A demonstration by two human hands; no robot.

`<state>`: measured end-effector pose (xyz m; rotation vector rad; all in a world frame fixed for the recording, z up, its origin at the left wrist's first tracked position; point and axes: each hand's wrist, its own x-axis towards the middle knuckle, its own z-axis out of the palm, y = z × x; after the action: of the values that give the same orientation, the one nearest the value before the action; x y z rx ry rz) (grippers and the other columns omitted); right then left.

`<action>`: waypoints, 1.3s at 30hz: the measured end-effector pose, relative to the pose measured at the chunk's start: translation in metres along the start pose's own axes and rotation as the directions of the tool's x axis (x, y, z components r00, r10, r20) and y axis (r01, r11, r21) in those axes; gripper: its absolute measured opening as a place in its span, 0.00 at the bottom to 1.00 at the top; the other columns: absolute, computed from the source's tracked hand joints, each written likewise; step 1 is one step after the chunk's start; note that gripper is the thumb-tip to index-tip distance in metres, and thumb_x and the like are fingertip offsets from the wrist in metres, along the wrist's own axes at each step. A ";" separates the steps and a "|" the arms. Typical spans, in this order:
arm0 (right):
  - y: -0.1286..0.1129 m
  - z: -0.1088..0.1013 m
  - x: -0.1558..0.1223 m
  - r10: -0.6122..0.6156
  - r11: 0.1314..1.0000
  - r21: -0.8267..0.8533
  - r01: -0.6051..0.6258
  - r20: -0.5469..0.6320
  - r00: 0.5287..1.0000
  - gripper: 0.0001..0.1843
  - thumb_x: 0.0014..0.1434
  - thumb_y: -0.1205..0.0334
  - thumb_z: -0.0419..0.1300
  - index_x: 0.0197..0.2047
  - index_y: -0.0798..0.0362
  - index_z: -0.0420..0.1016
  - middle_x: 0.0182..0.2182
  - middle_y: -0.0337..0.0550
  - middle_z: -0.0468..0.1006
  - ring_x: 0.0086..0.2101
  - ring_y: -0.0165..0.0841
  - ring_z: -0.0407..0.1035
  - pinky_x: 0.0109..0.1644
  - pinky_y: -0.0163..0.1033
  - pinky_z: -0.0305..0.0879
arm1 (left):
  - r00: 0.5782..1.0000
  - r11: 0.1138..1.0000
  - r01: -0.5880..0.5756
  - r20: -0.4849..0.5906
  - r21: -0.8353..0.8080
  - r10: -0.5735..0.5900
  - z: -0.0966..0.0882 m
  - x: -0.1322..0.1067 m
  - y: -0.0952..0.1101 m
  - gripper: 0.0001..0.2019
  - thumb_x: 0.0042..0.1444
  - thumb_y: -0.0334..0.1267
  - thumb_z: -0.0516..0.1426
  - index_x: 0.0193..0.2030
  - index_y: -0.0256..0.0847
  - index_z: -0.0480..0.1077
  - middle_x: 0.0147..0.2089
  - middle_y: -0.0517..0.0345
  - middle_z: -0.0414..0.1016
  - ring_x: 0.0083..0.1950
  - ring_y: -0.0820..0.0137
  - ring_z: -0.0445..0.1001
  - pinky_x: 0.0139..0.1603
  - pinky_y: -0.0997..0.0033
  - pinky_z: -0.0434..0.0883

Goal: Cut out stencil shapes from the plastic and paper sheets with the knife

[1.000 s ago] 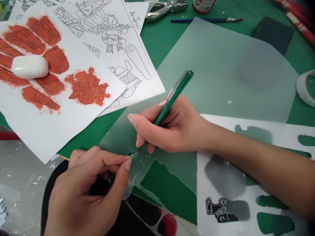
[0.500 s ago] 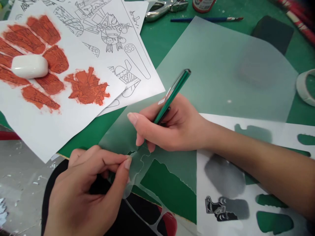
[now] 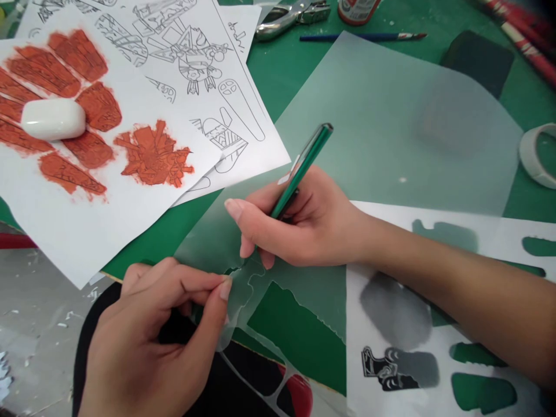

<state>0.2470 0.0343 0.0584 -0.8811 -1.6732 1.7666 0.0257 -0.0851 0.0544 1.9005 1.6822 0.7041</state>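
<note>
My right hand (image 3: 299,229) is closed round a green metallic craft knife (image 3: 304,165), its tip hidden under my fingers against a frosted translucent sheet (image 3: 391,127) that lies on the green cutting mat (image 3: 299,341). The sheet's near edge is cut into jagged outlines. My left hand (image 3: 152,336) pinches a small cut flap of that sheet (image 3: 238,295) between thumb and forefinger, just below and left of the knife tip.
White sheets with orange prints (image 3: 147,153) and line drawings (image 3: 195,52) lie at the left, a white oval block (image 3: 52,119) on them. A stencil sheet with grey and black prints (image 3: 395,347) is at the right. Pliers (image 3: 286,13), a brush (image 3: 365,36) and a tape ring (image 3: 536,156) lie farther off.
The knife handle has tilted slightly leftward; both hands stay in place on the sheet.
</note>
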 end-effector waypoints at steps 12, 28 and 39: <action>0.002 -0.004 0.000 0.037 0.999 -0.027 -0.037 0.003 0.999 0.29 0.78 0.50 0.71 0.25 0.50 0.73 0.17 0.32 0.71 0.19 0.25 0.65 0.23 0.31 0.64 | 1.000 1.000 0.005 -0.003 -0.007 -0.005 0.001 -0.001 -0.002 0.07 0.74 0.38 0.63 0.44 0.57 0.79 0.31 0.70 0.77 0.33 0.70 0.73 0.35 0.63 0.70; 0.003 -0.002 0.000 0.006 1.000 0.029 -0.006 0.002 1.000 0.30 0.77 0.48 0.72 0.25 0.49 0.74 0.16 0.32 0.70 0.19 0.25 0.65 0.21 0.32 0.61 | 1.000 0.999 0.024 0.019 -0.042 -0.024 -0.001 -0.007 -0.010 0.06 0.75 0.37 0.64 0.47 0.56 0.80 0.33 0.67 0.79 0.35 0.69 0.75 0.34 0.64 0.73; 0.002 -0.001 -0.001 0.005 1.000 -0.006 -0.005 -0.017 1.000 0.31 0.77 0.47 0.72 0.24 0.49 0.73 0.17 0.33 0.71 0.20 0.26 0.67 0.21 0.32 0.63 | 0.999 0.999 0.031 0.030 -0.037 -0.030 -0.003 -0.006 -0.010 0.06 0.76 0.38 0.64 0.45 0.55 0.79 0.32 0.68 0.79 0.35 0.70 0.75 0.35 0.66 0.73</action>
<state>0.2489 0.0342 0.0568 -0.9015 -1.6679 1.7535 0.0161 -0.0898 0.0496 1.8472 1.6653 0.6876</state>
